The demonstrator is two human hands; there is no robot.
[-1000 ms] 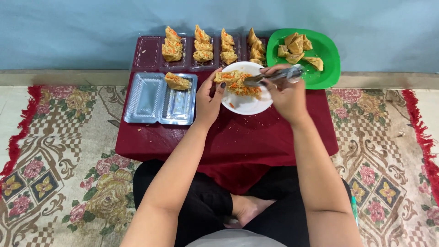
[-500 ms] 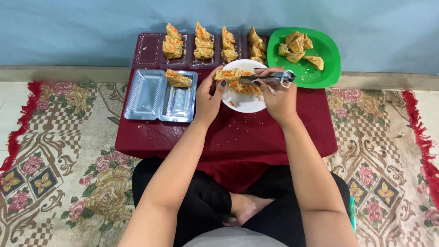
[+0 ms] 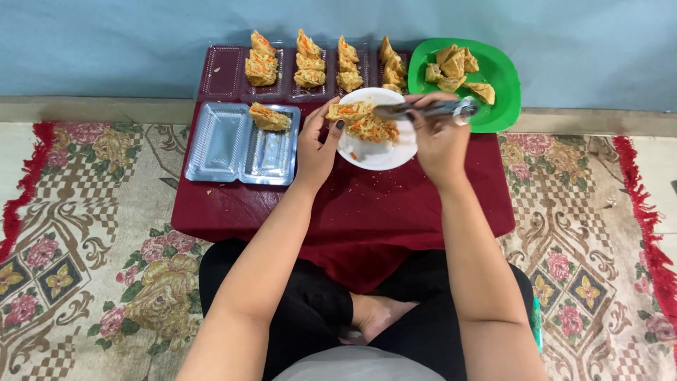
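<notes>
My left hand (image 3: 321, 144) holds a fried tofu piece (image 3: 348, 111) over the left rim of a white plate (image 3: 377, 152). The plate carries a heap of shredded orange and pale filling (image 3: 374, 129). My right hand (image 3: 438, 137) grips a metal spoon (image 3: 430, 109) held sideways, its tip at the open side of the tofu piece. Both hands hover above a low table under a dark red cloth (image 3: 352, 204).
A clear tray (image 3: 240, 144) at left holds one stuffed tofu piece (image 3: 268, 117). Behind it, clear trays (image 3: 282, 67) hold several stuffed pieces. A green plate (image 3: 497, 88) at back right holds plain fried tofu pieces. A patterned rug (image 3: 92, 240) surrounds the table.
Both hands have lifted slightly toward the far side of the plate. The spoon has moved from the filling heap up to the tofu piece.
</notes>
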